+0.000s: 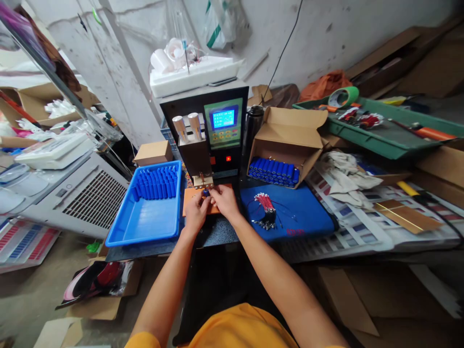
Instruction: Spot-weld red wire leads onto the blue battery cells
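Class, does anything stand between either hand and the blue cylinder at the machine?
Nothing visible: the left hand and right hand are both at the blue cylinder, before the machine. The blue tray lies to the left, the open carton to the right, neither in between.

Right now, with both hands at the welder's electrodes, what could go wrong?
The left hand and right hand have fingertips close to the spot welder's electrodes, so a pinch or burn is possible. The blue cylindrical cell is largely hidden by fingers and might slip or sit misaligned. The loose red and black wire leads lie near the right forearm, which might snag them.
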`<state>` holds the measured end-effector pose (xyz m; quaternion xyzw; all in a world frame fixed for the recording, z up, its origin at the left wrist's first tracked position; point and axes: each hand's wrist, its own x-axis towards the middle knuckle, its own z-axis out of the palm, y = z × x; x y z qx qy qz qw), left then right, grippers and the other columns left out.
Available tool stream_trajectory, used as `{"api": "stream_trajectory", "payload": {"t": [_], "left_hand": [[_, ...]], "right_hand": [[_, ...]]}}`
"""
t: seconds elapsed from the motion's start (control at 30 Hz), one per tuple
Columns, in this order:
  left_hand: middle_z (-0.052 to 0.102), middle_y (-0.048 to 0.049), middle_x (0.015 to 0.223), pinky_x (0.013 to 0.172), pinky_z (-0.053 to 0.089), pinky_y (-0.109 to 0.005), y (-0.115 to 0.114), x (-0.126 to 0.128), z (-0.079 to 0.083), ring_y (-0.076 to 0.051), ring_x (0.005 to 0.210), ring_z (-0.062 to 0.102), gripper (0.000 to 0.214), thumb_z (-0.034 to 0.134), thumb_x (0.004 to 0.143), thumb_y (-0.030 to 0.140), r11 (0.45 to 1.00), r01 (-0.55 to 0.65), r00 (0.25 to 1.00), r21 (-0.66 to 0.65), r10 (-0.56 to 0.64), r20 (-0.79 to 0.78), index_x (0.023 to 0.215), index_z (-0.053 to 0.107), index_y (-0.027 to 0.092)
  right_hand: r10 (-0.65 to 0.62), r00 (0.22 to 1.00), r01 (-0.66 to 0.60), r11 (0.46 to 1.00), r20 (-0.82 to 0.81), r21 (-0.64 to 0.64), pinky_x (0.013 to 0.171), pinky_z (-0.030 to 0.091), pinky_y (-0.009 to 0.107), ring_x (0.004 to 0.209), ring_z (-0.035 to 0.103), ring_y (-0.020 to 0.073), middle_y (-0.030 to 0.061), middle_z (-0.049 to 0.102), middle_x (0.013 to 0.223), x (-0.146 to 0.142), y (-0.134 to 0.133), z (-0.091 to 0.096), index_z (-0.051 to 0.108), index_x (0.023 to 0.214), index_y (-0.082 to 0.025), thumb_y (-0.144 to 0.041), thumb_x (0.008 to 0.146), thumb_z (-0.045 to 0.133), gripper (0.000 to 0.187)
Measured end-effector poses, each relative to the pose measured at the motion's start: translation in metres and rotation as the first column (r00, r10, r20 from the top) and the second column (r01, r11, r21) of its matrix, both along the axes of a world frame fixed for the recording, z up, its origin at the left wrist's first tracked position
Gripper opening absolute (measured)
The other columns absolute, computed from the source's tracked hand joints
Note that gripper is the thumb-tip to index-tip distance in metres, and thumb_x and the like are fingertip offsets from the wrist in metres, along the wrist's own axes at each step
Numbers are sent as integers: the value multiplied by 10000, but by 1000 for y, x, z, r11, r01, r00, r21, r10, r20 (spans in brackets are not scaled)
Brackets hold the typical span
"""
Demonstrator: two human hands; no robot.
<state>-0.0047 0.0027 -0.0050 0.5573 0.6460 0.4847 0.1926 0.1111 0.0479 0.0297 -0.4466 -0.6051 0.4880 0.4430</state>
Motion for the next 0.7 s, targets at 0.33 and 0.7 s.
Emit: {"api": "stream_trajectory", "payload": {"t": [0.33,0.7], "left_hand": [[633,-28,750,622,439,-246,-8,1,-2,-139,651,563,281,552,908,379,992,65,994,109,-56,-89,1023,684,159],[641,-191,1199,898,441,-443,-19,16,22,-305,1065,574,425,412,946,172,910,385,511,155,-71,-857,1337,576,149]], "right_hand": [[-259,891,23,845,372,534,821,495,316,898,629,219,97,704,948,40,-33,16,708,944,-174,-249,895,576,160],[-147,592,-346,842,793,415,847,423,331,927,595,226,118,700,901,79,-45,33,692,942,-120,-247,943,555,187]]}}
